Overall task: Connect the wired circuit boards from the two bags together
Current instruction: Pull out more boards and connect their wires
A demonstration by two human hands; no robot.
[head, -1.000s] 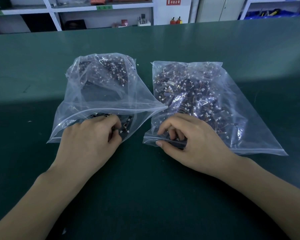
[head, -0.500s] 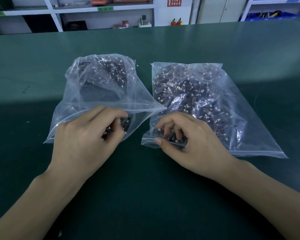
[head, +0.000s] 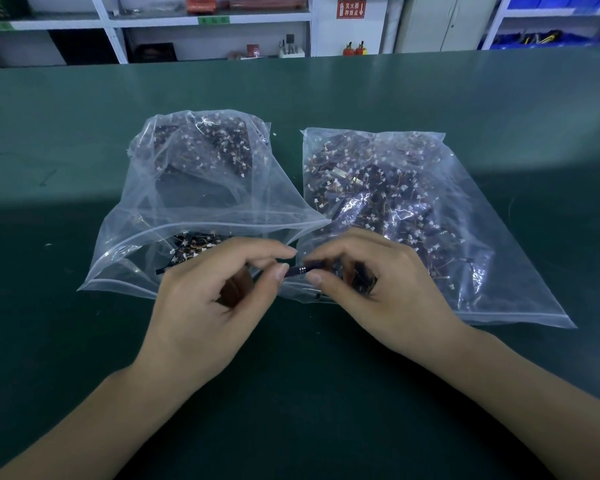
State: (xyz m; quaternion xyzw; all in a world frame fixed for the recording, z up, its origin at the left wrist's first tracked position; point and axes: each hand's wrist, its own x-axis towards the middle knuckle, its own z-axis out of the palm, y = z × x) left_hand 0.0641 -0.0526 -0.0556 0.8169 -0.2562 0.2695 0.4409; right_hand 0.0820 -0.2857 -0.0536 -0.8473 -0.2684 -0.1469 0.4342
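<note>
Two clear zip bags lie side by side on the green table, each full of small dark circuit boards with thin wires and white plugs. The left bag [head: 201, 188] gapes open at its near end; the right bag [head: 413, 202] lies flatter. In front of the gap between them, my left hand [head: 208, 306] and my right hand [head: 378, 292] meet fingertip to fingertip. Each pinches an end of a small dark circuit board [head: 303, 269] between thumb and forefinger. Whether this is one board or two touching, I cannot tell. More dark parts and wires sit under my right fingers.
The green table mat [head: 326, 393] stretches wide on all sides of the bags. Beyond its far edge stand white shelves [head: 208, 22] with small items, two red extinguishers [head: 354, 49] and blue bins [head: 541, 38] at the right.
Both hands have come out of the bag mouths and moved toward each other. They now meet between the bags with a small dark board pinched at the fingertips.
</note>
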